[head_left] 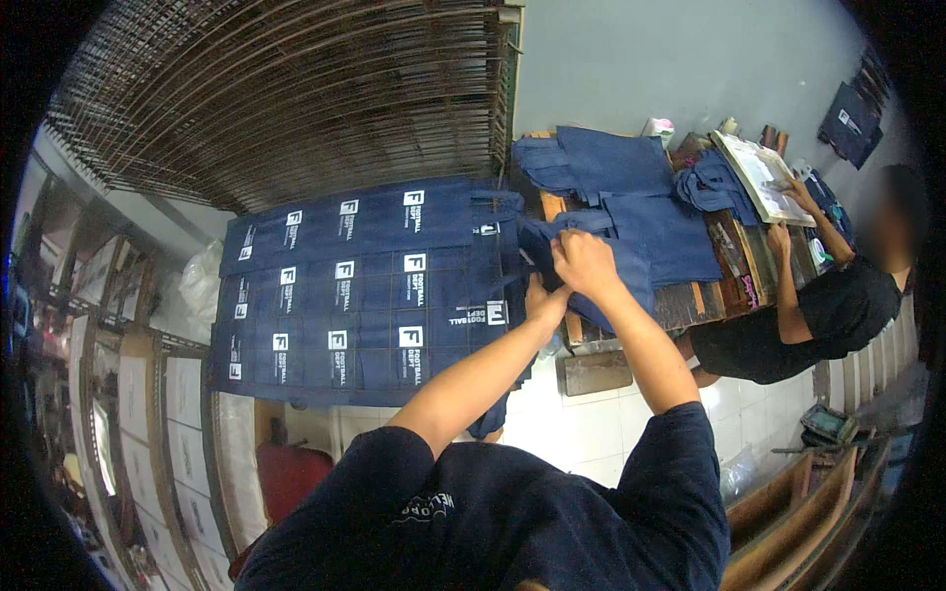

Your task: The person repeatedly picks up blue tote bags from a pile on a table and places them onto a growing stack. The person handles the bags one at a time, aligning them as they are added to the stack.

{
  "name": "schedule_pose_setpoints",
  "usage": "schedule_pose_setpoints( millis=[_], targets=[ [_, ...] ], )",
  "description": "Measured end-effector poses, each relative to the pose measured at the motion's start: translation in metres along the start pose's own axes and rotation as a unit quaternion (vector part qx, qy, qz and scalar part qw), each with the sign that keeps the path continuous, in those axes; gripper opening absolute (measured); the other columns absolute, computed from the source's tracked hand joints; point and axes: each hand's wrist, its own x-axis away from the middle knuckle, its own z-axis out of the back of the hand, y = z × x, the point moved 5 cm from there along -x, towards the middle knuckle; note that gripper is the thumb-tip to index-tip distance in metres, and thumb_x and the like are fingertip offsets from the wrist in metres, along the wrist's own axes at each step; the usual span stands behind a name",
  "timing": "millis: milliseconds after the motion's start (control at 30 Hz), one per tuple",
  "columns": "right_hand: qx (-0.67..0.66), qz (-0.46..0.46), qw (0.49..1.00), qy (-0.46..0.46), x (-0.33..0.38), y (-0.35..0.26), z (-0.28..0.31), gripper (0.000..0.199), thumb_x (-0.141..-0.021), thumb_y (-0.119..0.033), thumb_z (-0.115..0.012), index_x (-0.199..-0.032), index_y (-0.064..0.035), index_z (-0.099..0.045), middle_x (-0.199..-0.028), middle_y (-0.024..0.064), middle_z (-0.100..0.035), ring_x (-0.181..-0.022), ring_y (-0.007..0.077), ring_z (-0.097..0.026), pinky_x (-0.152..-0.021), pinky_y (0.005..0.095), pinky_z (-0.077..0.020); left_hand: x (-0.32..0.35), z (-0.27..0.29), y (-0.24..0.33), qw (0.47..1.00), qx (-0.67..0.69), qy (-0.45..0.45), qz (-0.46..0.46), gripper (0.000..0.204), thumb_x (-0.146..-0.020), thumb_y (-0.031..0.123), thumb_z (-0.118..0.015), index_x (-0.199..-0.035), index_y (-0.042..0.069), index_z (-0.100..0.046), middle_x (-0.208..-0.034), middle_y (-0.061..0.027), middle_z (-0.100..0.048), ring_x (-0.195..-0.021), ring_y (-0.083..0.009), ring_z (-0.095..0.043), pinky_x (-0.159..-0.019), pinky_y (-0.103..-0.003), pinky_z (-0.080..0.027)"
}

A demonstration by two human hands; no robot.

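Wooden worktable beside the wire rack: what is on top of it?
Navy fabric stacks cover much of the worktable, and a framed screen is at its right. What lies directly beneath both is covered and cannot be seen.

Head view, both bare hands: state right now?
Left hand: at the dark blue, creased fabric piece; fingers partly hidden, grip can't be told.
Right hand: curled closed, apparently holding that fabric.

Wire rack [296, 98] blocks far left, 1 co-worker [838, 330] right — passage above floor tiles [596, 424].
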Motion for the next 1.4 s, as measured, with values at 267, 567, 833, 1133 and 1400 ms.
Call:
schedule_pose_setpoints(
  millis=[267,567,833,1133,1400],
  targets=[
    [-0.209,0.017,0.949,0.235,0.077,0.000,0.067,0.050,-0.073,-0.022,-0.068,-0.117,-0.0038,-0.051,-0.111,0.0148,-0.057,-0.103,0.0282,-0.052,-0.090,0.0374,-0.0390,0.003,0.086,0.057,0.989,0.082,-0.079,-0.094,0.035,-0.076,-0.002,-0.056,-0.108,0.004,-0.045,-0.100,-0.0080,-0.056,-0.092,-0.0198,-0.057,-0.077,-0.033,-0.048],
    [-0.852,-0.326,0.405,-0.055,0.203,-0.046,-0.130,0.082,-0.072,-0.074,-0.042,-0.117,-0.0054,-0.045,-0.106,0.0153,-0.055,-0.088,0.0295,-0.060,-0.062,0.0406,-0.0502,0.075,0.254,0.084,0.985,0.129,-0.111,-0.022,0.045,-0.074,-0.001,-0.056,-0.115,0.010,-0.041,-0.101,-0.0041,-0.051,-0.089,-0.0143,-0.054,-0.070,-0.029,-0.048],
    [-0.755,-0.309,0.561,-0.144,0.131,-0.170,-0.169,0.036,-0.075,-0.019,-0.050,-0.111,-0.0126,-0.052,-0.095,-0.0026,-0.057,-0.075,0.0119,-0.051,-0.053,0.0268,-0.0362,0.102,0.453,0.036,0.988,0.154,0.010,0.009,0.061,-0.070,0.001,-0.058,-0.127,0.008,-0.037,-0.097,-0.0055,-0.053,-0.083,-0.0138,-0.056,-0.062,-0.029,-0.049],
    [-0.587,-0.202,0.707,-0.338,0.004,-0.399,-0.232,0.059,-0.081,-0.004,-0.051,-0.135,-0.0137,-0.029,-0.100,0.0021,-0.051,-0.073,0.0092,-0.048,-0.045,0.0215,-0.0345,0.107,0.730,0.040,0.985,0.146,0.088,-0.029,0.065,-0.066,-0.001,-0.054,-0.128,0.009,-0.041,-0.104,-0.0059,-0.058,-0.080,-0.0166,-0.058,-0.062,-0.026,-0.048],
    [-0.677,-0.136,0.668,-0.277,-0.064,-0.552,-0.324,0.064,-0.085,0.001,-0.052,-0.136,-0.0141,-0.018,-0.096,0.0041,-0.051,-0.076,0.0118,-0.052,-0.045,0.0230,-0.0450,0.091,0.905,0.042,0.927,0.100,0.324,-0.159,0.070,-0.068,-0.004,-0.055,-0.134,0.006,-0.033,-0.112,-0.0095,-0.050,-0.076,-0.0117,-0.055,-0.058,-0.025,-0.043]
  ],
)
